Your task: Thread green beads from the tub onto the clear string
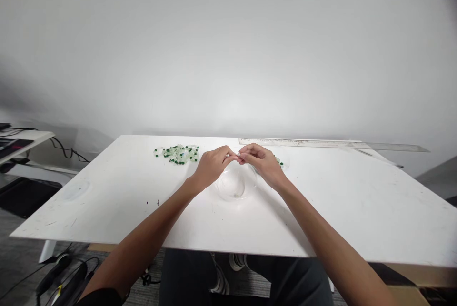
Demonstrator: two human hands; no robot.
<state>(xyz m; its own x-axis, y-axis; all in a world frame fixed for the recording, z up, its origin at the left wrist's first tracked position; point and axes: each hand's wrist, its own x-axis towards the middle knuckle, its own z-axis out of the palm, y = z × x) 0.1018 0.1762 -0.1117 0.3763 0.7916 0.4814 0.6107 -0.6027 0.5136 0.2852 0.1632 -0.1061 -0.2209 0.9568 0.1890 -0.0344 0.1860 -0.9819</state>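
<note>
My left hand (213, 165) and my right hand (262, 162) meet fingertip to fingertip above a clear round bowl (232, 186) on the white table. Both are closed in a pinch, and what lies between the fingertips is too small to make out. A small pale bit sits at the bottom of the bowl. Left of my left hand lies a loose pile of dark green and pale translucent beads (181, 153). A few more green beads (279, 162) show just beyond my right hand, which partly hides them.
Long clear rulers (332, 144) lie along the back of the white table (357, 211), one sticking out past its right side. Small dark specks (158, 202) dot the left part. A side shelf (28, 142) with cables stands at the far left, and a plain wall rises behind.
</note>
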